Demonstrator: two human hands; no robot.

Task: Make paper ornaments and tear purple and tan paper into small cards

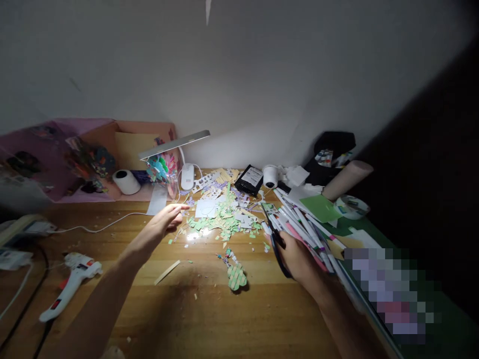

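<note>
My right hand point(294, 254) is closed on dark-handled scissors point(276, 237), whose blades point up and left beside the markers. Nothing shows in my left hand point(168, 219), which hovers with its fingers stretched out just left of the pile of green, purple and cream scraps point(224, 219). Between my two arms, a small green-and-cream checked flower-shaped piece point(236, 276) with beads at its top lies on the wooden table point(194, 324). A thin cream strip point(167, 272) rests to its left.
A white glue gun point(73, 284) and cables lie at left. Pink boxes point(144, 130) and a desk lamp point(187, 177) stand behind. Markers point(303, 227), a tape roll point(352, 207), a green sheet point(320, 208) and a black packet point(250, 179) crowd the back and right.
</note>
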